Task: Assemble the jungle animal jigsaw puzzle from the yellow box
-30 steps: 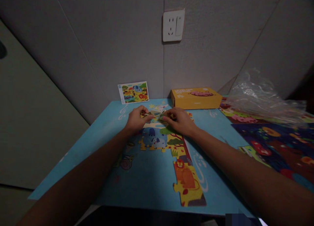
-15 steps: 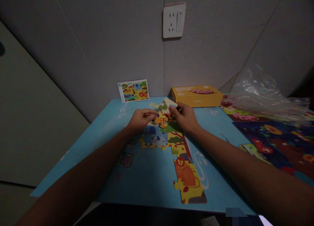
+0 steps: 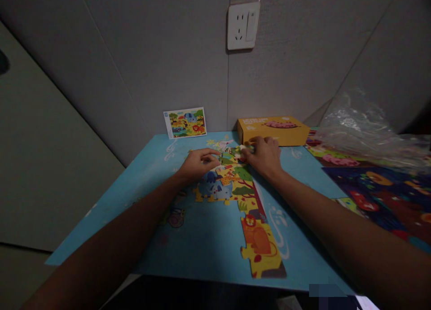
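Note:
A partly joined jigsaw puzzle [image 3: 257, 238] lies on the light-blue tabletop, with an orange lion near the front and blue elephants farther back. A loose puzzle piece [image 3: 229, 179] with an orange spotted animal rests over the elephant part. My left hand [image 3: 198, 164] hovers at the left of the far pieces, thumb and forefinger apart with nothing visible between them. At the far right corner of the puzzle, my right hand [image 3: 264, 155] pinches a green-and-white puzzle piece [image 3: 239, 151]. Its fingers partly cover that piece, and its edges are hard to make out.
A picture card [image 3: 185, 123] leans on the wall at the back. Right of it stands a yellow puzzle box [image 3: 274, 131]. Crumpled clear plastic [image 3: 367, 130] and a dark-blue printed puzzle sheet [image 3: 380, 193] lie to the right. A socket [image 3: 244, 26] is on the wall.
The spotted-animal piece has left my left hand and now lies over the elephants. My left hand has opened. My right hand has shifted slightly right, and its piece has come down flatter.

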### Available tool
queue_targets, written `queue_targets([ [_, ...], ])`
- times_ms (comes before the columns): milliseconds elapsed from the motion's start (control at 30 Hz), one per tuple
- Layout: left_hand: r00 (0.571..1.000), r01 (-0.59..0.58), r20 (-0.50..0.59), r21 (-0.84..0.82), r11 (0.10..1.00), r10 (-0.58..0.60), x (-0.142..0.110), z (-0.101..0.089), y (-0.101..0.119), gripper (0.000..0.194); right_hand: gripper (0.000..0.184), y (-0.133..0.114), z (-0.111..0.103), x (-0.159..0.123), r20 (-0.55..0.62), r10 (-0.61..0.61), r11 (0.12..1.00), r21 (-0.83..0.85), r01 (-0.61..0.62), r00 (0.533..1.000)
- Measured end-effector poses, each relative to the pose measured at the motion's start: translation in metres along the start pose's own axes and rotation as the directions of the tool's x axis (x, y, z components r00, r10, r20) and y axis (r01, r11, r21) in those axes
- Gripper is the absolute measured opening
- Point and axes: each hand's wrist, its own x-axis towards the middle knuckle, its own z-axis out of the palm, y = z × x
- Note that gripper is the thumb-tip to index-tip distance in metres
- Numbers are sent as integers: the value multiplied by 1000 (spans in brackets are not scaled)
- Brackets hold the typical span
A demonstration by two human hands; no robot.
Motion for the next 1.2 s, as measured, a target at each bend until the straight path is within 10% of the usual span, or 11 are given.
queue_targets([
  [67,996,-18,-86,95,995,26,1,-3,-1,26,38,-5,-4,-3,78,-189,978,108,180,979],
  [167,961,42,-270,339,940,54,5,-13,-7,23,47,-13,-10,-9,253,-527,848,215,484,811],
  [267,947,220,-316,506,834,-59,7,-22,-14,38,53,-17,-12,-15,358,-620,783,222,582,698],
  [433,939,341,-243,575,744,-242,7,-22,-17,45,47,-18,-13,-14,382,-615,788,249,563,690],
  [800,957,287,-170,663,692,-235,5,-23,-11,43,53,-17,-19,-13,437,-711,699,348,625,551],
  [1200,904,261,-397,214,941,-161,12,-24,-19,38,57,-19,-21,-13,455,-650,750,255,610,609],
])
